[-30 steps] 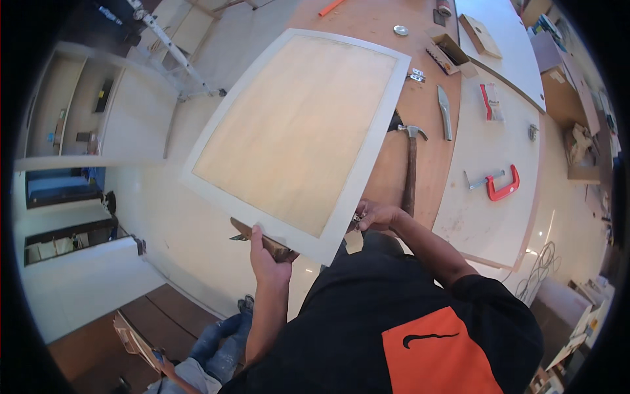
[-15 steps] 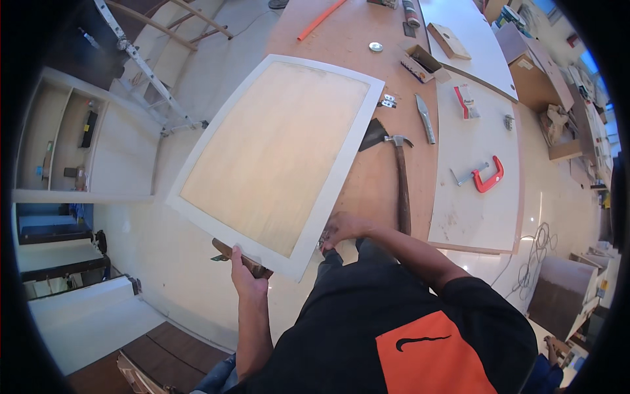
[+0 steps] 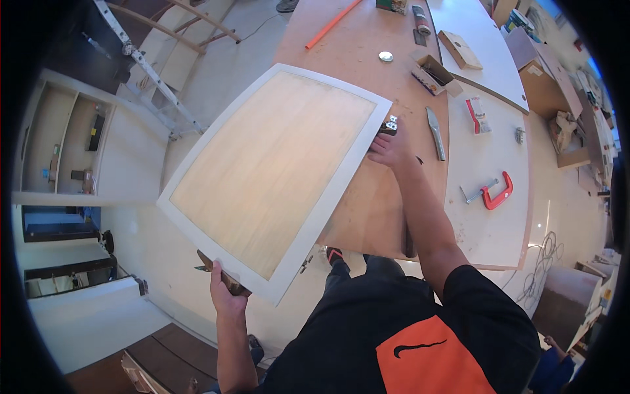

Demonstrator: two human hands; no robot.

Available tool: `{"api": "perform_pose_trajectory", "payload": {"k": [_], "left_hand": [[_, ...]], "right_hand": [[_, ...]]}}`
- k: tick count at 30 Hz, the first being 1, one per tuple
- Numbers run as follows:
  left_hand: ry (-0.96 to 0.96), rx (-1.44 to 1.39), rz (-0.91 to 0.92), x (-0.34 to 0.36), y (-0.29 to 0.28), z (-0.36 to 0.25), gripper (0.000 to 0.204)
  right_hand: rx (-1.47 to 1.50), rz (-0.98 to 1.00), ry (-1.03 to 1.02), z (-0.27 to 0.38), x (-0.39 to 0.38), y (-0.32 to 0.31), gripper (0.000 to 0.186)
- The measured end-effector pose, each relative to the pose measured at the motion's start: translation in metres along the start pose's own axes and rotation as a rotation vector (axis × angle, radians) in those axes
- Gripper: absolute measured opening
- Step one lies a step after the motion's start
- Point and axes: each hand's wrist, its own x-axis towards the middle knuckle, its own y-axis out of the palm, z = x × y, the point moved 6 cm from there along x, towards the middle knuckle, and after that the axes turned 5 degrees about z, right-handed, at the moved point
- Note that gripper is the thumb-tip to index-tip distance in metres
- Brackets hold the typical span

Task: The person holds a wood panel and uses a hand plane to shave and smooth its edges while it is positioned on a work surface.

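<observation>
From my remote seat I am watching the head view, where the two hands are spanning a white-framed panel (image 3: 275, 174) with a pale wood centre. The panel is hanging at a slant, its long axis running from near left to far right; its far right part is overlapping the left edge of the bench (image 3: 354, 220), while its near left corner is standing out over the floor (image 3: 147, 217). The left hand (image 3: 228, 299) is closing round a brown wooden tool (image 3: 233, 282), thumb on top, right against the panel's near short edge. The right hand (image 3: 392, 150) is reaching farther out, its partly curled fingers lying at the right long edge, close to the far right corner. A metal hinge (image 3: 392, 123) is showing just beyond those fingers, but I cannot tell whether they are gripping it, the panel or neither. So the left is sitting nearer the close end, the right nearer the far one, with the panel lying between them. Toward the bench's right edge, a grey blade-shaped tool (image 3: 435, 134) and a red clamp (image 3: 499, 192) are lying well apart from the left hand.
</observation>
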Motion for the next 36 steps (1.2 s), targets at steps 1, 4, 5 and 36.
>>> {"api": "perform_pose_trajectory", "payload": {"k": [1,4,5,36], "left_hand": [[0.002,0.007,0.003,0.001,0.000,0.001,0.060],[0.009,0.021,-0.036,0.009,-0.004,0.000,0.062],[-0.002,0.027,-0.047,0.012,-0.005,0.003,0.062],[-0.217,-0.076,0.046,0.122,-0.073,0.066,0.067]], "right_hand": [[0.053,0.073,0.144,-0.009,0.003,0.008,0.113],[0.313,0.128,0.110,-0.014,0.022,0.016,0.115],[0.315,0.126,0.108,-0.015,0.031,0.012,0.115],[0.139,0.336,-0.123,-0.038,0.032,0.067,0.058]]}}
